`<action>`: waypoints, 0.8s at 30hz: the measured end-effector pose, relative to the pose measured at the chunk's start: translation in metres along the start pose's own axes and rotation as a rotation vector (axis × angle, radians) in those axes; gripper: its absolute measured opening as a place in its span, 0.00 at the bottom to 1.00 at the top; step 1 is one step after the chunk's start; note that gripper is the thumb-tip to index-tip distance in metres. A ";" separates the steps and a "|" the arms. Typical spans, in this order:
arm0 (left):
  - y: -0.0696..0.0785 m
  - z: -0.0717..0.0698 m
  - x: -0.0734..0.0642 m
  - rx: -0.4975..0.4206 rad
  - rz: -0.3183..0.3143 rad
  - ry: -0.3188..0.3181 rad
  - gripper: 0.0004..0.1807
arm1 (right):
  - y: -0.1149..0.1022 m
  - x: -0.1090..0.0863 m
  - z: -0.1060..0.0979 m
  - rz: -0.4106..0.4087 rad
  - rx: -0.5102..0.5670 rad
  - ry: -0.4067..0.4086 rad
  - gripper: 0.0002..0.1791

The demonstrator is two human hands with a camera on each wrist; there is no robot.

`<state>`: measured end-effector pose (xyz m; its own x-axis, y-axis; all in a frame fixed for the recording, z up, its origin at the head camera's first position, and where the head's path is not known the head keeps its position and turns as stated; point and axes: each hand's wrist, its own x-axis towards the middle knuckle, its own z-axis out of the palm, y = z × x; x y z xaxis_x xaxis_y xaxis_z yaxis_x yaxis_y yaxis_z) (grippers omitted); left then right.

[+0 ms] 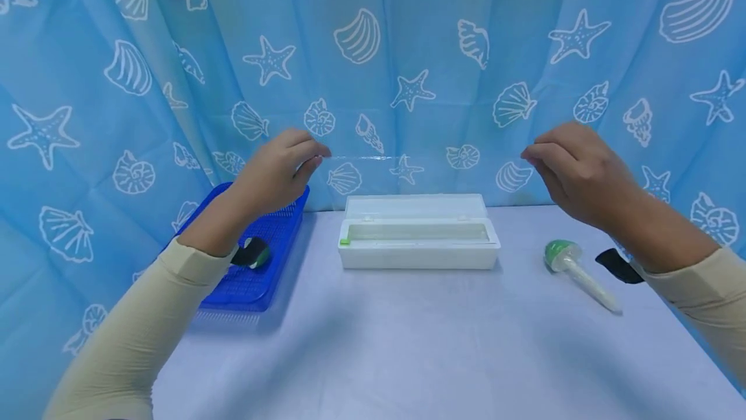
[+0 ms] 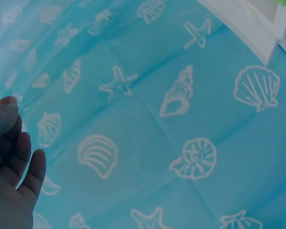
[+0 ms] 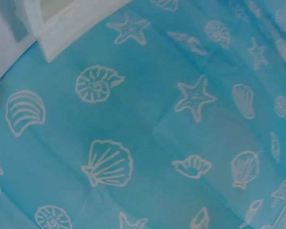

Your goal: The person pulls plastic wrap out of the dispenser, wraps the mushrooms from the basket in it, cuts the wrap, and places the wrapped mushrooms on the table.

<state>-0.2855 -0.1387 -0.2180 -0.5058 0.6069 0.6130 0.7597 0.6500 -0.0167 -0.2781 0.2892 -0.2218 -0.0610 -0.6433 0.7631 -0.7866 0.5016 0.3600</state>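
Note:
A sheet of clear plastic wrap [image 1: 373,158] is stretched in the air between both hands, its top edge catching the light. My left hand [image 1: 276,171] pinches one corner between thumb and fingertips; in the left wrist view the left hand [image 2: 14,157] grips the crinkled film, other fingers loosely bent. Opposite, my right hand [image 1: 583,164] pinches the other corner. Only a dark sliver at the right wrist view's edge shows there. Below and behind the film stands a white plastic wrap dispenser [image 1: 419,257], lid up, with a green slide cutter [image 1: 345,241] at its left end.
A blue plastic basket [image 1: 247,300] stands at left, partly behind the left forearm, with a green-and-white item [image 1: 262,258] in it. On the right of the white table [image 1: 408,342] lies a green-headed, white-handled utensil [image 1: 588,284], seemingly film-wrapped. A blue shell-print curtain [image 1: 373,70] hangs behind.

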 end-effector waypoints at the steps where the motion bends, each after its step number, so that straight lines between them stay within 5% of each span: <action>1: 0.004 -0.002 -0.003 -0.009 0.017 0.000 0.09 | -0.004 -0.001 -0.004 0.001 0.005 -0.009 0.23; 6: 0.025 -0.008 -0.022 -0.067 0.062 -0.019 0.09 | -0.020 -0.013 -0.022 0.013 0.048 -0.059 0.27; 12: 0.061 0.002 -0.054 -0.222 0.017 -0.117 0.11 | -0.034 -0.038 -0.039 0.095 0.040 -0.220 0.33; 19: 0.099 0.050 -0.105 -0.547 -0.021 -0.228 0.11 | -0.058 -0.076 -0.052 0.221 0.174 -0.409 0.31; 22: 0.111 0.079 -0.125 -0.619 -0.001 -0.279 0.11 | -0.068 -0.094 -0.052 0.311 0.232 -0.530 0.09; 24: 0.117 0.093 -0.138 -0.623 0.019 -0.329 0.11 | -0.074 -0.104 -0.048 0.368 0.297 -0.643 0.08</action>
<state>-0.1650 -0.1040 -0.3781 -0.5130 0.7862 0.3445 0.8123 0.3149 0.4910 -0.1840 0.3468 -0.3016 -0.6199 -0.7194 0.3134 -0.7724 0.6298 -0.0822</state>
